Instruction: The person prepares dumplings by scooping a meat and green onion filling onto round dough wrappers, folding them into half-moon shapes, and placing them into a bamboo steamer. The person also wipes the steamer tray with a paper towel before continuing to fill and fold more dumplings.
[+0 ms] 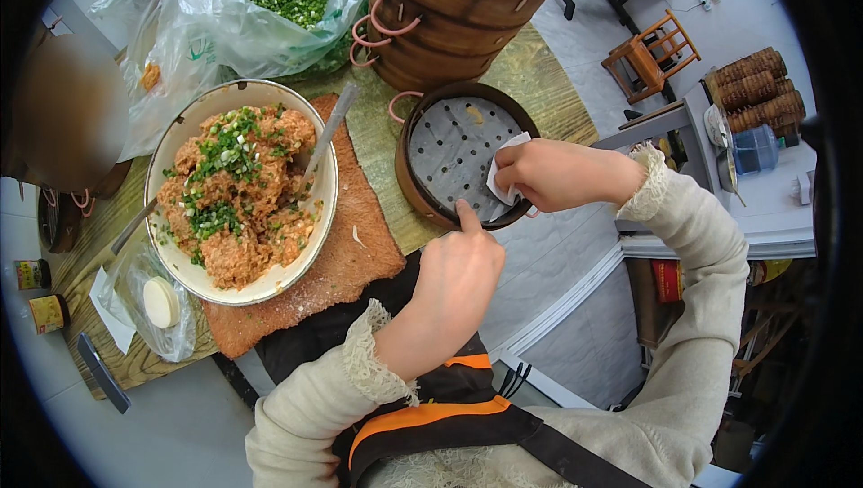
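A round bamboo steamer tier (411, 185) stands at the table's edge, lined with a perforated grey-white liner (445, 144). My right hand (563, 174) pinches a crumpled white paper or cloth piece (514, 141) against the liner's right side. My left hand (458, 279) is at the near rim, its index finger reaching over onto the liner; its other fingers are hidden. To the left, a cream enamel bowl (327, 218) holds minced filling (232, 262) topped with chopped green onion (232, 151). A clear handle or stick (330, 127) and a metal utensil handle (133, 226) protrude from it.
Tall stacked steamers (445, 23) rise behind the tier. A plastic bag (182, 23) holds chopped green onion. An orange-brown towel (364, 279) lies under the bowl. Wrapped round white wrappers (160, 302), a phone (102, 372) and jars (48, 313) are at left. A wooden chair (647, 60) stands beyond.
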The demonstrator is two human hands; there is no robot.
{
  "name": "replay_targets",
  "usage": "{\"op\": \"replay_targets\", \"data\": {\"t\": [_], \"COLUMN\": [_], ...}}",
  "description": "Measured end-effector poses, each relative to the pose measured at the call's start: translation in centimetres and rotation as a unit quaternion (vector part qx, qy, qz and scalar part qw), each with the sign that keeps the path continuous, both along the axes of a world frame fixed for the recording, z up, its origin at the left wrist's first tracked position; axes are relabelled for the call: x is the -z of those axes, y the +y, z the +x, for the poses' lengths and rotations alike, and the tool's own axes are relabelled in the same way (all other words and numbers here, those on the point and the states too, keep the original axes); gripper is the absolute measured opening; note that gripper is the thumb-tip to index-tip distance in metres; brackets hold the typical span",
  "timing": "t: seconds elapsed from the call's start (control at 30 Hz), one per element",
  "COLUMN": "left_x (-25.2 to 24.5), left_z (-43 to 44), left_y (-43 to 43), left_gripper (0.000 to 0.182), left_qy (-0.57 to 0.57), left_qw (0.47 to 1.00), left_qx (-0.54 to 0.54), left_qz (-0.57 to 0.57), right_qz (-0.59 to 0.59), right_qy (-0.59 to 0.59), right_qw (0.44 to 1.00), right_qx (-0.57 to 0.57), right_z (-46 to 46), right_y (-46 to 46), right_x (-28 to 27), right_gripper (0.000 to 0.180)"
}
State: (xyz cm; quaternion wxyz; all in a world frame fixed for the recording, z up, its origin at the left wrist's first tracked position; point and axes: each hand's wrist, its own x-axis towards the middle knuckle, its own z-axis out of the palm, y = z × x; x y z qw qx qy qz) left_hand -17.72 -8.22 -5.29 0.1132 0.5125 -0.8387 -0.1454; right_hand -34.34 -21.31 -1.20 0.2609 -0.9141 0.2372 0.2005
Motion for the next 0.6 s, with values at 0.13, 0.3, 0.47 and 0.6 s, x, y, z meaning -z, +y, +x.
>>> {"op": "replay_targets", "data": {"t": [0.13, 0.3, 0.47, 0.6], "left_x": [0.1, 0.1, -0.1, -0.2], "left_z": [0.1, 0.0, 0.1, 0.1], "left_y": [0.0, 0.0, 0.0, 0.1], "left_gripper": [0.024, 0.022, 0.022, 0.021], "left_qy": [0.004, 0.014, 0.001, -0.006], "left_qw": [1.0, 1.0, 1.0, 1.0], "left_qx": [0.002, -0.006, -0.005, 0.001], "left_qz": [-0.005, -0.017, -0.016, -0.014], "right_qz": [-0.033, -0.087, -0.133, -0.098], "right_qy": [0.05, 0.064, 0.036, -0.049], "right_qw": [0.998, 0.993, 0.99, 0.993], "right_qx": [-0.014, -0.044, 0.013, 0.049], "right_z": [0.4, 0.6, 0.4, 0.1], "right_y": [0.3, 0.6, -0.2, -1.1], "right_x": [-0.3, -0.6, -2.3, -3.5], "right_gripper": [0.017, 0.014, 0.012, 0.012]}}
